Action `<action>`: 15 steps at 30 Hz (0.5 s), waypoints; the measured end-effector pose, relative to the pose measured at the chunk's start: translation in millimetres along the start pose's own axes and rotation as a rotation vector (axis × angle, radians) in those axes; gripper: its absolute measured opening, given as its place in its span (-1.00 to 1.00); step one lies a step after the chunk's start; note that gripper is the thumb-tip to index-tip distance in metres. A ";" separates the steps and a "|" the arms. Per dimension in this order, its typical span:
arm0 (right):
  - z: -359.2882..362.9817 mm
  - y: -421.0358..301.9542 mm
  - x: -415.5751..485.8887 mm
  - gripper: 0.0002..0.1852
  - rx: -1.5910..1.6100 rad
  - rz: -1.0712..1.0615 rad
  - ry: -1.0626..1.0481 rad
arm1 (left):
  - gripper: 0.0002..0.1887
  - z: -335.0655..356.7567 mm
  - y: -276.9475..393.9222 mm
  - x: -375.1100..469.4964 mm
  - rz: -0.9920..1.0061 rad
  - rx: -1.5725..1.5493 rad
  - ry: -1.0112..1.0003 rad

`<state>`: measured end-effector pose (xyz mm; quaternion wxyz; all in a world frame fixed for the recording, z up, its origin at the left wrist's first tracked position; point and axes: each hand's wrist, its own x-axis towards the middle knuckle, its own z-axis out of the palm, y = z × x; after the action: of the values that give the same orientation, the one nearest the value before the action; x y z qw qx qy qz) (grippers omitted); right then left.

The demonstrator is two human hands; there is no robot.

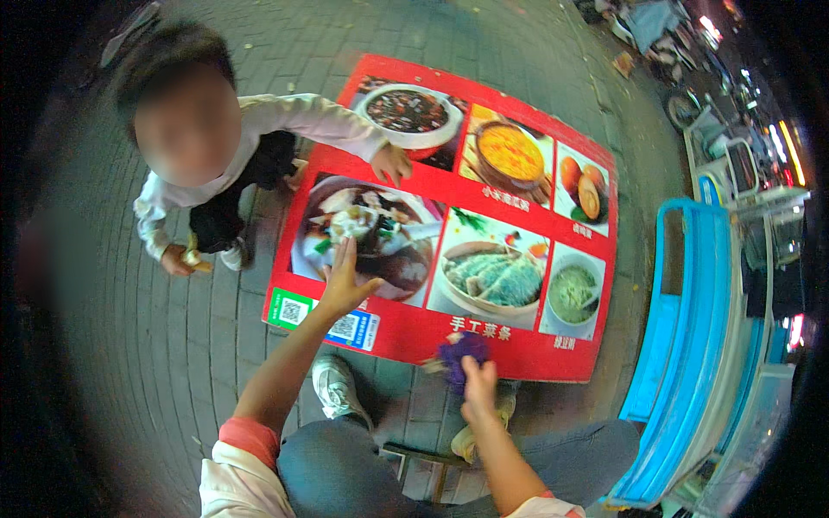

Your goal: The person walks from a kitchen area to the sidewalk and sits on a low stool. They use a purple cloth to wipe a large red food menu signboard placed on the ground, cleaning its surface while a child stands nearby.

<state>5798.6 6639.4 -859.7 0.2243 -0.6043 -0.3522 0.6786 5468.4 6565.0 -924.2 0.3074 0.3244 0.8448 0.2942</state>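
My left hand (348, 285) lies with fingers spread on or just over the red tabletop (401, 337), which bears printed food pictures. Between the fingers and thumb of my right hand (479, 388) is a dark purple, bunched thing (463, 362), held at the table's near edge; blur hides what it is. A pale piece sticks out at its left side. Two stickers with printed codes (295, 311) lie at the table's left corner, left of my left wrist.
Another person (272, 123) stands at the table's left side, one hand on the tabletop and food, perhaps a peeled banana (196, 260), in the other. A blue bench-like structure (680, 311) stands to the right. Paving (214, 362) surrounds the table; parked vehicles (699, 110) stand farther off.
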 end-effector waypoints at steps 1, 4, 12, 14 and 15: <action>-9.2 -16.9 10.5 -0.73 -0.139 -0.094 0.035 | 0.11 -6.8 -17.6 -12.9 0.231 -0.185 0.182; -74.0 -19.3 73.8 -0.53 -0.760 -0.522 0.402 | -0.15 -26.2 -22.5 -62.5 0.210 -0.074 0.362; -44.7 52.4 78.9 -0.32 -1.328 -0.935 0.363 | -0.51 -24.2 -177.3 -147.0 -0.306 -0.616 0.797; -13.8 76.2 54.8 -0.33 -1.356 -0.962 0.225 | -0.53 -21.1 -174.6 -149.0 -0.406 -0.690 0.741; 9.7 78.6 37.4 -0.34 -1.363 -0.966 0.151 | -0.52 -21.0 -166.6 -148.5 -0.455 -0.727 0.715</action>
<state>5792.3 6613.6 -943.1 0.0989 -0.4341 -0.8894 0.1039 5481.4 6347.8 -978.1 0.1494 -0.1133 0.7893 0.5846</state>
